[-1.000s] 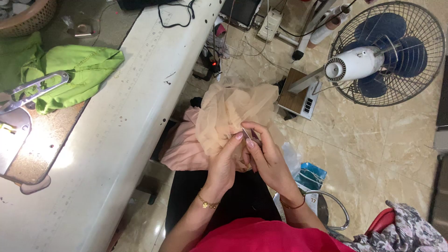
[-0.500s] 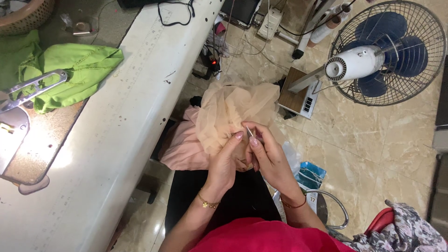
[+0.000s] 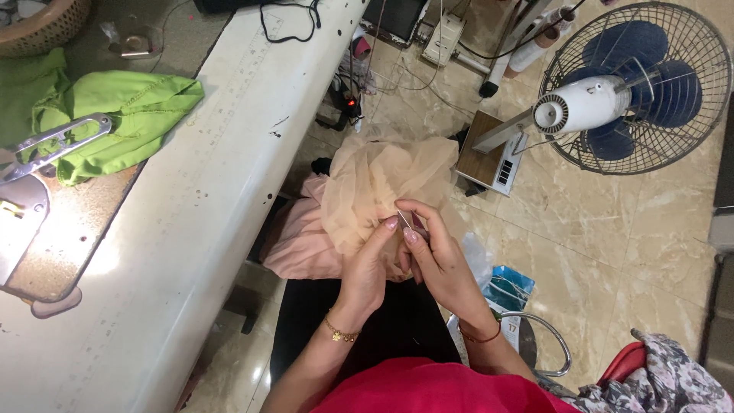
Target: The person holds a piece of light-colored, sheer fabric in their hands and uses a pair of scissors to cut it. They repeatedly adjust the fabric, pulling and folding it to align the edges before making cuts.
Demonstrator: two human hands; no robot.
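Sat right beside the long white sewing table (image 3: 191, 229), working over the lap. Left hand (image 3: 367, 268) pinched on the peach mesh fabric (image 3: 382, 183), bunched up just off the table's near edge, above the knees. Right hand (image 3: 440, 264) closed around a small metal tool (image 3: 403, 220), maybe a needle or snips, too tiny to call, tip pressed into the same fabric. Looked super light and floppy, sheer stuff, probably snags and slips easily, so best gripped close to the working spot between fingertips, not by a loose fold. Green cloth (image 3: 122, 115) piled farther along the table top, blue standing fan (image 3: 634, 84) well away on the tiled floor.
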